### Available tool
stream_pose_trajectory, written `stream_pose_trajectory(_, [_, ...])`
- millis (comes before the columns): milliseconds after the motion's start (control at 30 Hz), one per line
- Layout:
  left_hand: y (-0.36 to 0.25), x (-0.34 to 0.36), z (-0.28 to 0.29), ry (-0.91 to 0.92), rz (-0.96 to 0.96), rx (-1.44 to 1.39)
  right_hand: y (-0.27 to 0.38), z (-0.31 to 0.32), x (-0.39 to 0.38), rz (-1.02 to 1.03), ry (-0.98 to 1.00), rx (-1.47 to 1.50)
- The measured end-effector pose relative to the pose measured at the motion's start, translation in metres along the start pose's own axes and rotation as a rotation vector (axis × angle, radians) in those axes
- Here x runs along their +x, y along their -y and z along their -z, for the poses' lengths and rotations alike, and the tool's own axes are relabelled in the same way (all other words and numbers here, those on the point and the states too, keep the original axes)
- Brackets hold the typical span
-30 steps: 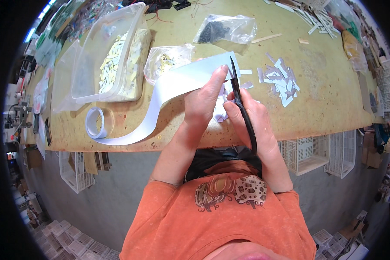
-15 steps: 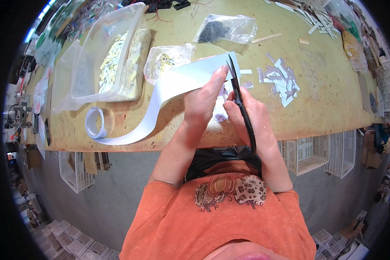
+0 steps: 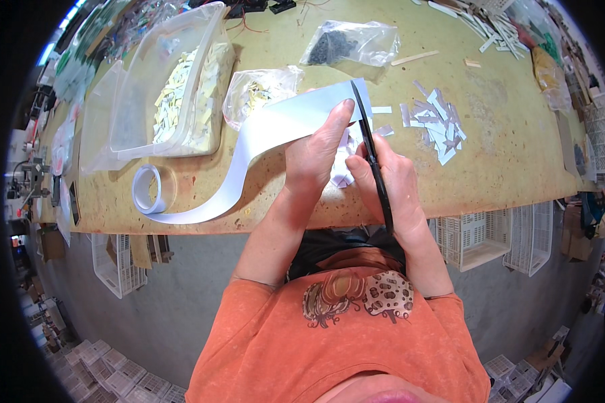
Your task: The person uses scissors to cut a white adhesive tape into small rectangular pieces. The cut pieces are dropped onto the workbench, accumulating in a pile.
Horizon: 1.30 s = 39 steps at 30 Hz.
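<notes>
My left hand (image 3: 314, 154) grips a wide white strip (image 3: 275, 124) near its right end, thumb on top. From there the strip curves down to a partly unwound roll (image 3: 146, 190) at the table's front left. In my right hand (image 3: 398, 181) is a pair of black scissors (image 3: 376, 168), its blades lying across the strip's end just right of my left thumb. Below the strip, cut white pieces (image 3: 343, 168) lie between my hands, partly hidden. A loose pile of narrow white and grey strips (image 3: 438, 124) lies to the right.
A clear plastic bin (image 3: 212, 101) of small pale yellow pieces stands at the left. Beside it sits an open plastic bag (image 3: 262, 94) with similar pieces. Farther back lies a bag of black parts (image 3: 343, 46). White crates (image 3: 474, 238) stand below the table's right front edge.
The scissors have tilted slightly, their handle end moving up a little. The blades remain across the strip's end, and my left hand stays nearly still with its hold.
</notes>
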State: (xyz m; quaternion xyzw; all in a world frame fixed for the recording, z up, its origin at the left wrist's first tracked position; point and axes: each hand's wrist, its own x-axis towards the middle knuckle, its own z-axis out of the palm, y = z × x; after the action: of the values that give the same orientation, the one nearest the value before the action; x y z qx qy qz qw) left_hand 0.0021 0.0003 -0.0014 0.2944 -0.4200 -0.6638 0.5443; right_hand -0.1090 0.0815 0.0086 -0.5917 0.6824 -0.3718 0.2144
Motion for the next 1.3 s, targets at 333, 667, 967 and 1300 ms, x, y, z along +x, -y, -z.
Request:
stream_pose_trajectory(333, [-0.006,0.000,-0.006,-0.101,0.074,-0.135,0.001,0.005,0.004,-0.146,0.032,0.249])
stream_pose_trajectory(667, [-0.016,0.002,-0.018,-0.078,0.140,-0.255,-0.017,0.020,0.010,-0.267,0.519,1.365])
stream_pose_trajectory(967, [-0.004,0.003,-0.007,-0.070,0.067,-0.186,-0.031,0.020,0.004,-0.240,0.631,1.181])
stream_pose_trajectory(1300, [-0.003,-0.001,-0.005,-0.114,-0.064,0.010,-0.008,0.026,-0.006,-0.261,0.285,0.529])
